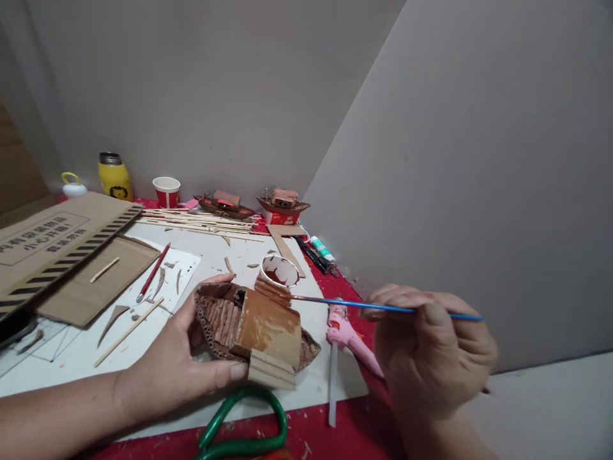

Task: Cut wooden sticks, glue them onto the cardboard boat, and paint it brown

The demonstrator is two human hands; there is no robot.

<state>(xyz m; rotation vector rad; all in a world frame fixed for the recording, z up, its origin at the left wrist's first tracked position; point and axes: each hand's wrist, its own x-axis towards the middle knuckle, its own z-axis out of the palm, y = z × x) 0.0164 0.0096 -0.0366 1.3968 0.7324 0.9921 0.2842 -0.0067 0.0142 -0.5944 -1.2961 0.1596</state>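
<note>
My left hand (191,358) grips a cardboard model boat (223,319) by its near and far sides. The boat's arched roof (268,326) is partly coated in brown paint, with bare cardboard toward its lower right. A corrugated strip sticks out from the roof's near edge. Between the fingers and thumb of my right hand (435,351) is a thin blue paintbrush (354,304). Its tip touches or hovers at the far brown edge of the roof; I cannot tell which. Just behind the boat stands a paint-smeared white paper cup (280,271).
Green-handled scissors (244,421) lie at the front edge. A pink glue gun (342,329) rests by my right hand. Two finished model boats (225,203), wooden sticks (196,220), a red cup (166,193) and a yellow bottle (113,177) stand behind. Cardboard sheets (96,281) lie left.
</note>
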